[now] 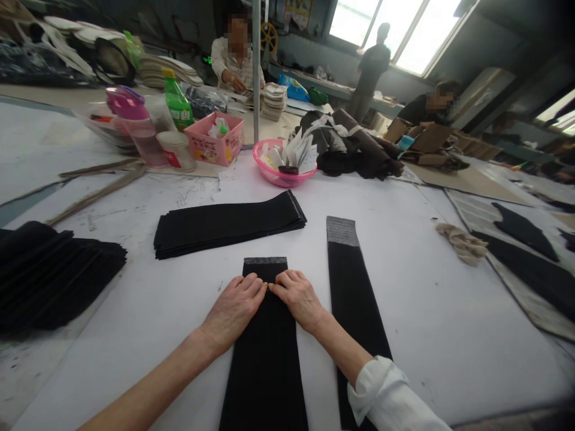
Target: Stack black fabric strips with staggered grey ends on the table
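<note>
A long black fabric strip (pixel 265 365) with a grey band at its far end lies lengthwise on the white table (pixel 426 311) in front of me. My left hand (pixel 236 306) and my right hand (pixel 297 296) rest palm-down on it, fingers flat, fingertips meeting near the strip's upper part. Neither hand holds anything. A second black strip (pixel 353 287) with a grey end lies parallel, just right of my right hand. A stack of black strips (pixel 229 224) lies crosswise beyond my hands.
Another pile of black pieces (pixel 49 272) sits at the left. A pink basin (pixel 283 163), pink box (pixel 216 140), cups and a green bottle (pixel 177 103) stand at the back. Dark cloth (pixel 353 149) and a beige rag (pixel 462 242) lie to the right. Other people work behind.
</note>
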Demonstrator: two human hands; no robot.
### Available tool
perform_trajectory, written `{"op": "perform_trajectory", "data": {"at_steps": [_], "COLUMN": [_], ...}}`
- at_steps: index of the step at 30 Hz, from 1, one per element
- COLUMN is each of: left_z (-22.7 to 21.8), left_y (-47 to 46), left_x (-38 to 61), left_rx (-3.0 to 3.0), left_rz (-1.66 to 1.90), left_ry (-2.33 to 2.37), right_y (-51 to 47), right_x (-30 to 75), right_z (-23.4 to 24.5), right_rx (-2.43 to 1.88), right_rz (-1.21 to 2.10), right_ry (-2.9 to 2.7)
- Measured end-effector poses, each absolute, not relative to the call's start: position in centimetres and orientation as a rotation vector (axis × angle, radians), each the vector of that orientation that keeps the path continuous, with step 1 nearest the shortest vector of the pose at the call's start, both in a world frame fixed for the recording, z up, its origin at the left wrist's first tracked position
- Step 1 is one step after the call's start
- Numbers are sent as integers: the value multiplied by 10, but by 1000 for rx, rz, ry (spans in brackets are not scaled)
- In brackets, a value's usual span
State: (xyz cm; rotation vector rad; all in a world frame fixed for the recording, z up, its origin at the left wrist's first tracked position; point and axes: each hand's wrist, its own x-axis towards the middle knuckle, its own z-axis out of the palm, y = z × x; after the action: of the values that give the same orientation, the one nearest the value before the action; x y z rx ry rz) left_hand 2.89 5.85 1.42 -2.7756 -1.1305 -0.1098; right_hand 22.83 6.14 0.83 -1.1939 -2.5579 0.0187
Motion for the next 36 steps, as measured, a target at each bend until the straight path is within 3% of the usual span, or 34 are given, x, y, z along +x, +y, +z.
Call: {"op": "perform_trajectory", "data": {"at_steps": [26, 36], "left_z": [18, 18], "left_y": [55, 55], "left_x": [49, 51], "left_rx": [-2785, -2861], "left_rz": [-7, 0], "left_ry": [-1072, -1129], "right_y": [54, 63], "right_x": [251, 281], "right_z": [6, 1], "right_rx": [-1239, -1226], "right_rz": [-4, 177], "right_ry": [-2541, -2504]}}
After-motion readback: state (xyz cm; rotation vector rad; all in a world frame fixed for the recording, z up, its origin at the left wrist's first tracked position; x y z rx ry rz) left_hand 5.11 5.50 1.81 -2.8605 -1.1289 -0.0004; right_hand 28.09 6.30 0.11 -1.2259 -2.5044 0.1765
